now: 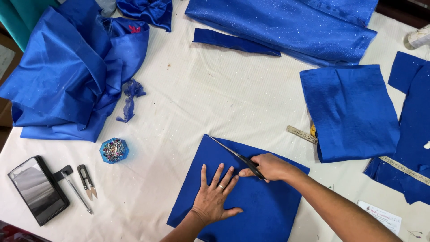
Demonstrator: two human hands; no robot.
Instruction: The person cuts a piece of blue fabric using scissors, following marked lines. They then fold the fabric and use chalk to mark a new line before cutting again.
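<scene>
A folded piece of blue fabric [264, 210] lies on the white table cloth [201, 103] in front of me. My left hand [215, 195] presses flat on it, fingers spread, a ring on one finger. My right hand [268, 166] grips black-handled scissors [237, 155]. The blades point up-left along the fabric's top edge, with the tip near its upper left corner.
A smartphone [38, 189], thread snips [86, 180] and a metal tool [76, 192] lie at the left. A blue pin box [114, 150] stands nearby. Blue fabric is piled at top left [67, 76], top [286, 22] and right [349, 112]. A measuring tape [302, 134] crosses the right side.
</scene>
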